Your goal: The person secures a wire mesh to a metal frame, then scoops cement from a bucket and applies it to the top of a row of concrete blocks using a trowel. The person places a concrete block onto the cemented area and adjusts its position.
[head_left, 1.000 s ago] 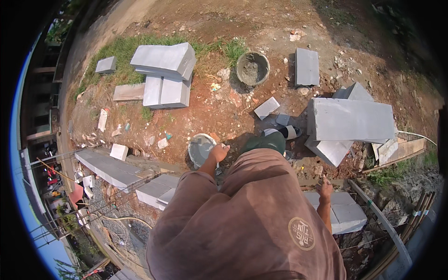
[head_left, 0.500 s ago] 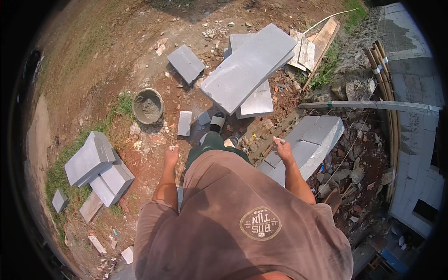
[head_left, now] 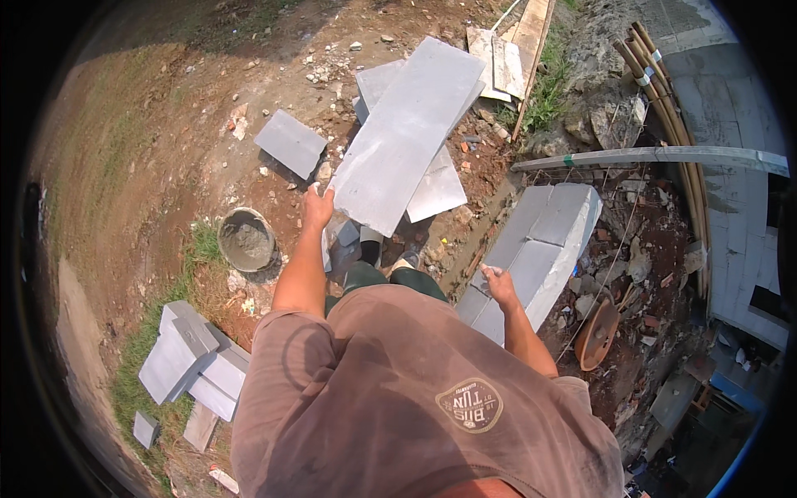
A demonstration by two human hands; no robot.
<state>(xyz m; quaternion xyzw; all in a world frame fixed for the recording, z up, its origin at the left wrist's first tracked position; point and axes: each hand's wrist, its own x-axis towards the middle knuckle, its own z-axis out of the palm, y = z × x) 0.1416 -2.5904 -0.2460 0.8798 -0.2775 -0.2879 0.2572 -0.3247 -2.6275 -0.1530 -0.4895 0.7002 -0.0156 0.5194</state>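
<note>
A long light-grey block point(head_left: 407, 137) lies slanted on top of other grey blocks in front of me. My left hand point(head_left: 317, 209) is reached out to its near left corner, with thumb and fingers apart; whether it touches the block is unclear. Over the low block wall point(head_left: 544, 241) on my right, my right hand point(head_left: 501, 287) hangs with its fingers curled together. Pale smears show on its fingertips, and anything inside them is hidden. A smaller grey block point(head_left: 290, 143) rests on the soil beyond my left hand.
A bucket of mortar point(head_left: 247, 239) stands on the left, with stacked blocks point(head_left: 187, 357) nearer me. A long straight bar point(head_left: 656, 156) crosses above the rubble to the right. Bamboo poles point(head_left: 677, 141) lean by the grey wall; wooden boards point(head_left: 502, 62) lie far ahead.
My left hand has moved forward to the long block's corner, and its fingers have parted. The view has shifted and turned slightly. My right hand stays curled over the low wall.
</note>
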